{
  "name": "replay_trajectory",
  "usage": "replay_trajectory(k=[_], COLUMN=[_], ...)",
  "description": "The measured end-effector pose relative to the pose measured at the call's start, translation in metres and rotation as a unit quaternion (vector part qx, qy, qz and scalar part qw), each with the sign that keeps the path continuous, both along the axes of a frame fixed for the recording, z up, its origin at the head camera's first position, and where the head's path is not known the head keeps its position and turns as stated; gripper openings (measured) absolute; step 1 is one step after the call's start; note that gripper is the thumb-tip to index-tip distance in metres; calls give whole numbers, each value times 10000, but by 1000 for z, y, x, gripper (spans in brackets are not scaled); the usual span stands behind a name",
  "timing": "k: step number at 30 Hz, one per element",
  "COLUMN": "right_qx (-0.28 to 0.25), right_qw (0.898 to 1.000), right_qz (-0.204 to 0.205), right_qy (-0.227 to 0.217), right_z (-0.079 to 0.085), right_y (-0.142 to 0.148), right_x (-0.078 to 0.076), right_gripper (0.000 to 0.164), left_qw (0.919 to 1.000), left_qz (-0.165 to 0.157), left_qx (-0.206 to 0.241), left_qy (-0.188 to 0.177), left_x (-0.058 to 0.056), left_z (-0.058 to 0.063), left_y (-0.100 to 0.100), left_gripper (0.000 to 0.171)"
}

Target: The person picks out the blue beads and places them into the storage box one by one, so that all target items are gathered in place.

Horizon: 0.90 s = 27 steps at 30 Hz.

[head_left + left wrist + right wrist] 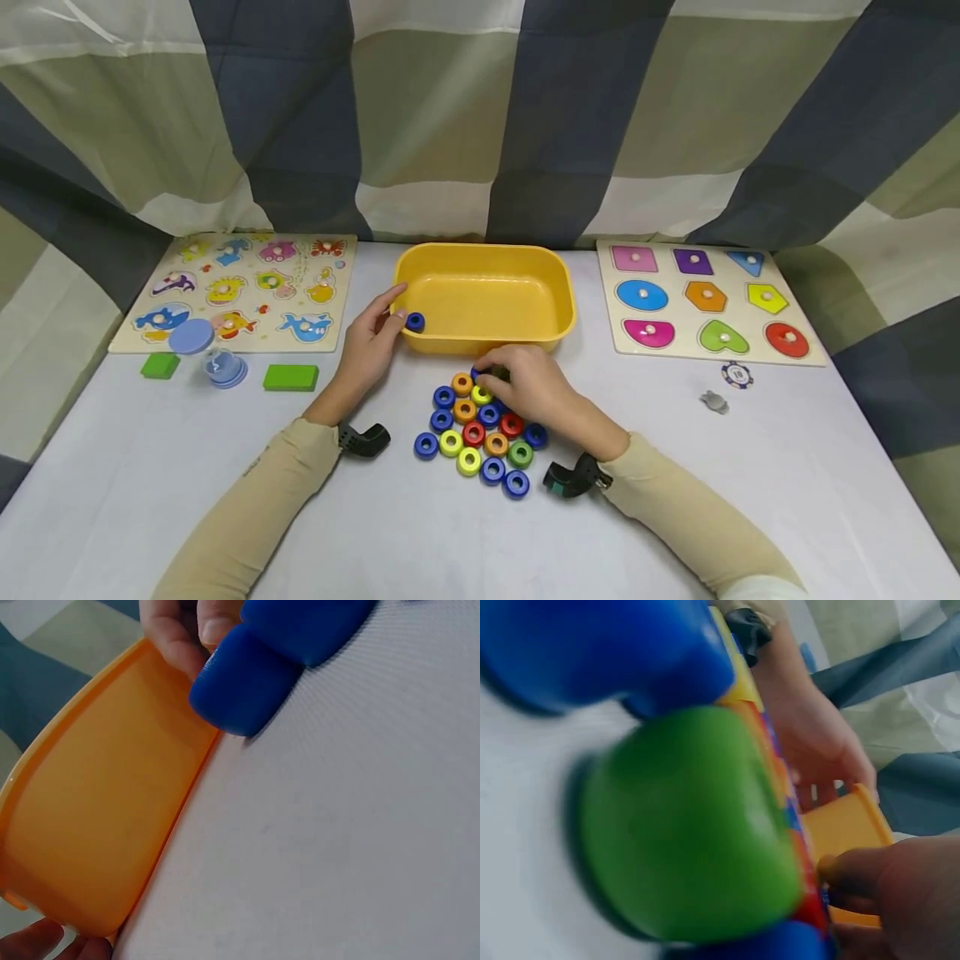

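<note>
on the white table, a yellow tray stands beyond a cluster of colored rings, and the left hand, thumb and forefinger spread, touches the tray's left end. over the cluster's far edge, the right hand bends its fingers down at a partly hidden blue ring; whether they pinch it, i cannot tell. one loose blue ring lies inside the tray's near left corner, beside the left thumb.
</note>
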State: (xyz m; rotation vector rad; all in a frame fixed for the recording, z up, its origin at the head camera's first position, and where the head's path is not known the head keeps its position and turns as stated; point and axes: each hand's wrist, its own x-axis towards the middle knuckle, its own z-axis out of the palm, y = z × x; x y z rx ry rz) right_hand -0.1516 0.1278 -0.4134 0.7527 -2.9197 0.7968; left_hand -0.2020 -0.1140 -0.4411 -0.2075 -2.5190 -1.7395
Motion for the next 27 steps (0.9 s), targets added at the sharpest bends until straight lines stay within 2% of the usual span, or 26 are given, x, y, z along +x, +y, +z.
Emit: replay_trajectory(k=[6,11,16,27], right_qx=[-176,-73,-72,-54], right_qw=[9995,9998,9990,9996], right_qz=[-262,-130,23,118], right_qy=[83,-154,-433,-242], right_z=[-6,-2,0,0], right_y=[-2,1,4,5], right_x=[1,-1,-4,-4], right_gripper=[9,15,11,12], left_qw=[10000,10000,10000,9999], left_qz=[-42,-11,10,-58], left_qx=[68,24,18,93], left_qy=[12,17,21,90], left_x=[0,0,0,1], left_z=[1,1,1,0], left_y=[1,1,0,-1], left_gripper=[43,43,43,42])
